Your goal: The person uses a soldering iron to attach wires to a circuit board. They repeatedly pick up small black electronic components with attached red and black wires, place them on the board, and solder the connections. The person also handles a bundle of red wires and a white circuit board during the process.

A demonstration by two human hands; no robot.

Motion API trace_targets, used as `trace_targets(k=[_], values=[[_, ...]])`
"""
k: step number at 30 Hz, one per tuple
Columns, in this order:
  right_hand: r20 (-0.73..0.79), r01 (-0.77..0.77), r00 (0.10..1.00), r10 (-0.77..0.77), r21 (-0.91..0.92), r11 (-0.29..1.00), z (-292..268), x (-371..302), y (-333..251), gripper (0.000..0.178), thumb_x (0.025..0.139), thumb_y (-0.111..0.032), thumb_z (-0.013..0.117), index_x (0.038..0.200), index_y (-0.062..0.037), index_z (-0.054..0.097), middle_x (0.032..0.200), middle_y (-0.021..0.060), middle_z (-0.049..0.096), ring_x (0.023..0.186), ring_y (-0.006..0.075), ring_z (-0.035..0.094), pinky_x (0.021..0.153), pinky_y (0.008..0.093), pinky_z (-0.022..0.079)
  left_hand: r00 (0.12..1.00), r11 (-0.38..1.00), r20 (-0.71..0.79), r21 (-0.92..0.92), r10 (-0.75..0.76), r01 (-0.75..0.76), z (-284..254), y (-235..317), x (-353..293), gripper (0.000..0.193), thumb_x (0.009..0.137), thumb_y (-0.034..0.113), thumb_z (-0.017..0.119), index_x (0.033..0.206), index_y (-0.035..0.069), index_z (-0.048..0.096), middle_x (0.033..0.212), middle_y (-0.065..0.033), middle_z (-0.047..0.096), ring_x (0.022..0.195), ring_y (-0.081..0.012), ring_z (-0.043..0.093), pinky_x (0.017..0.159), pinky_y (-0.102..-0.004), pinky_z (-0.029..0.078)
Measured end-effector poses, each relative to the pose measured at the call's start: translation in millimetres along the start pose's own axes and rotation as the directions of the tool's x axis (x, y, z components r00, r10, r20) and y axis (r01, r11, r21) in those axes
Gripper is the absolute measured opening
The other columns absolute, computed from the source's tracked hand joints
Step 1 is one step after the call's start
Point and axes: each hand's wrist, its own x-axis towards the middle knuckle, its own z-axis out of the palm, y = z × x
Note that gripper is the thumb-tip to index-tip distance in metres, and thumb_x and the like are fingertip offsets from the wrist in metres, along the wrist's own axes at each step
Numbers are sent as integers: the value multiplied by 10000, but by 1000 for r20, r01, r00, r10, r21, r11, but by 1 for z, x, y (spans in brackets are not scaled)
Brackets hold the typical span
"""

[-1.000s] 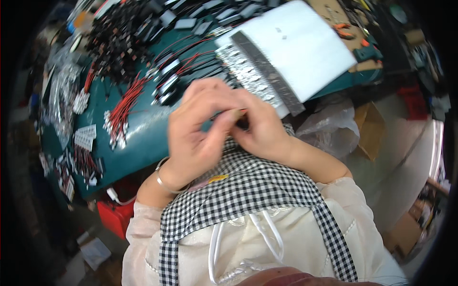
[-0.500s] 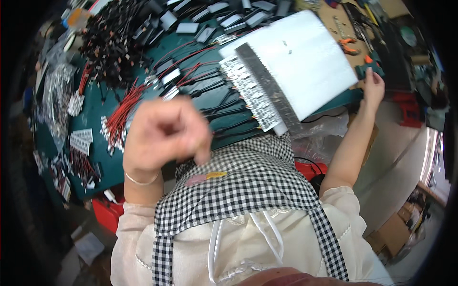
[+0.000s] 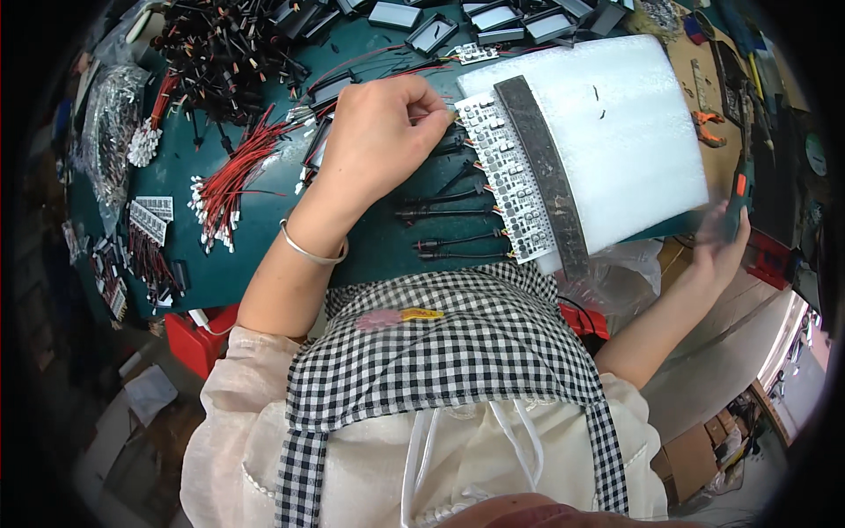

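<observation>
Person's left hand point(image 3: 374, 141): thumb and index together beside white circuit boards point(image 3: 506, 180), can't tell what's between. Right hand point(image 3: 718, 253): fingers clamped on green tool point(image 3: 733, 216). 1 dark bar point(image 3: 546, 167) across boards.

Look at this green table point(image 3: 378, 246), it's packed! Red wires point(image 3: 242, 172) fan out left of the left hand point(image 3: 383, 132), black cables point(image 3: 220, 62) heap up farther off that side, grey boxes point(image 3: 436, 33) lie beyond it, and a white foam slab point(image 3: 625, 132) spreads to its right.
</observation>
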Motion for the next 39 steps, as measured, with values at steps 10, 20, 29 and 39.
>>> trace_targets(k=[10,20,29,39], values=[[775,-146,621,121,-38,989,35,-143,25,792,773,-70,669,1416,83,233,866,88,456,591,141,493,505,259,437,998,998,39,39,-47,45,7,-6,4,144,778,138,697,767,-4,672,618,-56,640,535,-80,559,546,-235,465],[637,53,753,164,-308,950,58,-209,7,720,717,-121,809,1285,50,402,745,70,507,539,168,521,466,288,465,1000,1000,30,11,-3,2,11,-5,2,122,776,116,676,734,4,648,585,-38,611,516,-65,539,522,-226,452],[511,-85,755,411,-545,834,65,-220,15,667,737,-153,779,1230,113,416,720,80,509,494,151,512,457,287,480,999,998,42,-58,-12,15,9,-1,-1,105,786,84,672,732,8,624,567,19,546,525,-23,466,506,-201,400],[502,-63,753,425,-588,806,64,-221,22,611,732,-123,768,1204,95,446,719,72,504,501,141,508,461,270,466,992,987,96,-129,-87,99,10,3,2,117,782,46,685,709,8,601,599,59,528,560,3,443,519,-174,374]])
